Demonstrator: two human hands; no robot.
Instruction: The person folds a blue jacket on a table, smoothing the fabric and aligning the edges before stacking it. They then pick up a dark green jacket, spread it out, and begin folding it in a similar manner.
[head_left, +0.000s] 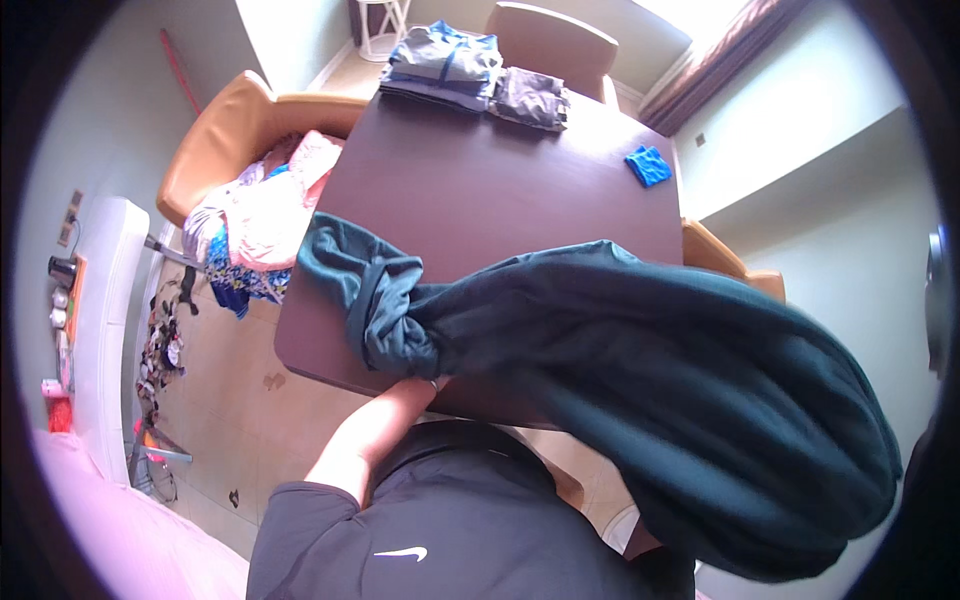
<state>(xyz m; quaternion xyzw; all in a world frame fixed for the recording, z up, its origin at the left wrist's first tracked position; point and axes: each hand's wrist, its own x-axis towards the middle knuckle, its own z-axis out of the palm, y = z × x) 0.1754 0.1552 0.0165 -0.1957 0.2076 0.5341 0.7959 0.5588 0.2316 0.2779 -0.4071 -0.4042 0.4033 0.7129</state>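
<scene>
A large dark teal garment (675, 330) stretches across the front of the brown table (495, 180). Its left part lies bunched and twisted on the tabletop. To the right, the cloth billows out in the air past the table's edge. My left forearm reaches up to the bunched part, and my left hand (442, 383) goes in beneath the cloth at the table's front edge. Folds cover its fingers, so their grip is hidden. My right hand is out of view; the spread cloth covers that side.
Folded clothes (442, 64) are stacked at the far edge beside a folded dark grey garment (531, 97). A small folded blue cloth (648, 166) lies far right. Loose clothes (259, 217) heap on a tan chair (217, 150). Shoes (161, 345) line the left wall.
</scene>
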